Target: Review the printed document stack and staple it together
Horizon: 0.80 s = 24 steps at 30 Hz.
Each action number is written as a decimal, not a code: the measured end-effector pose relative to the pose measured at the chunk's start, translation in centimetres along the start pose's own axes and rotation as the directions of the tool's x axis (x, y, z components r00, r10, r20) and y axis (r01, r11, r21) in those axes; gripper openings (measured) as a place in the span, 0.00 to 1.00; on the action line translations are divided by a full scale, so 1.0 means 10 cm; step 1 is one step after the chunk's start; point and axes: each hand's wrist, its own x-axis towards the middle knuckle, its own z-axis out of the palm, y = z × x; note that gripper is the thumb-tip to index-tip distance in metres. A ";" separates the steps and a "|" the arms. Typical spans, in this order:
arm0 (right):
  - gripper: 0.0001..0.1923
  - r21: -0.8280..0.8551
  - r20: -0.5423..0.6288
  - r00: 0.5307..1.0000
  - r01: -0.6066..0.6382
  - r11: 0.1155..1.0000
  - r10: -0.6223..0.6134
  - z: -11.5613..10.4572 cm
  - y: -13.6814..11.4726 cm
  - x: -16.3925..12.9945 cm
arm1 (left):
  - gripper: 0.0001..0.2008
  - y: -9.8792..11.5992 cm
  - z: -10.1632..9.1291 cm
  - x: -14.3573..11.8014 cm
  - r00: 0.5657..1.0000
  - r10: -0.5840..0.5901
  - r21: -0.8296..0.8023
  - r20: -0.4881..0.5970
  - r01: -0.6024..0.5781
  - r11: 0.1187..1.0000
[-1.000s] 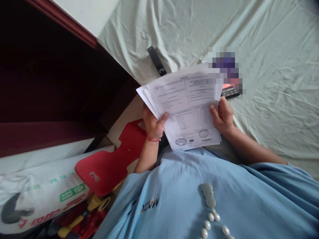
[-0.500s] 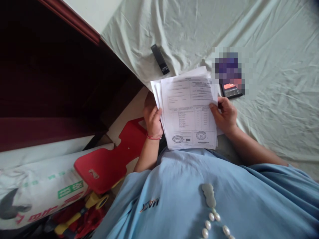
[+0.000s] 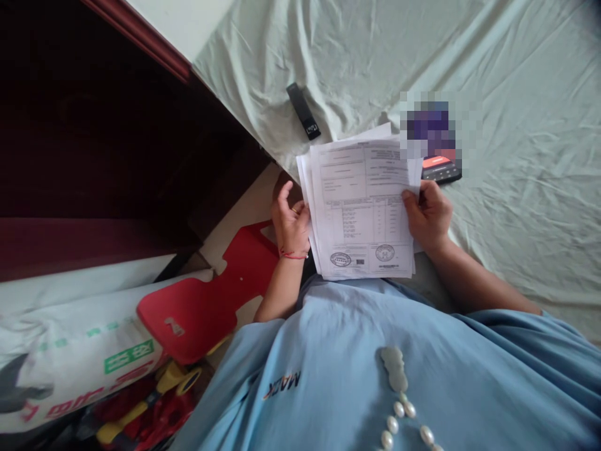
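A small stack of printed papers [image 3: 364,216] lies over my lap, its sheets slightly fanned on the left. Tables of text and two oval stamps show on the top sheet. My right hand [image 3: 429,213] grips the stack's right edge, thumb on top and fingers beneath. At the left edge is my left hand [image 3: 291,219], index finger raised and bent away from the sheets, fingers apart. Its thumb side is against or very near the paper edge; I cannot tell which. A red cord bracelet [image 3: 293,255] circles the left wrist.
On the pale green sheet [image 3: 526,156] lie a black stapler-like object [image 3: 303,111] and a phone [image 3: 441,170], partly pixelated. A red plastic chair-like piece [image 3: 201,300], a white printed sack [image 3: 84,363] and dark wooden furniture [image 3: 94,138] are on the left.
The papers have shifted slightly right, with my right hand still holding them. My left index finger has lifted and opened away from the sheets' left edge.
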 end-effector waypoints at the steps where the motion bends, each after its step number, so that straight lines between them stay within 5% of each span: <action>1: 0.14 0.000 -0.001 1.000 -0.002 1.000 0.002 0.00 0.00 0.00 | 0.33 0.00 0.01 0.01 1.000 0.001 -0.018 -0.018 -0.002 1.000; 9: 0.13 0.001 -0.051 0.999 0.016 1.000 -0.016 0.01 0.01 0.02 | 0.22 -0.05 0.07 -0.03 0.996 -0.064 -0.018 -0.065 0.063 0.998; 19: 0.16 -0.017 -0.045 0.999 -0.027 1.000 0.026 0.02 -0.07 0.04 | 0.27 -0.05 0.05 0.00 0.996 0.026 0.263 -0.085 -0.003 0.965; 24: 0.17 -0.052 -0.040 0.999 -0.020 0.998 0.018 0.00 -0.09 0.03 | 0.29 -0.01 0.08 -0.01 0.995 0.037 0.252 -0.098 -0.011 0.968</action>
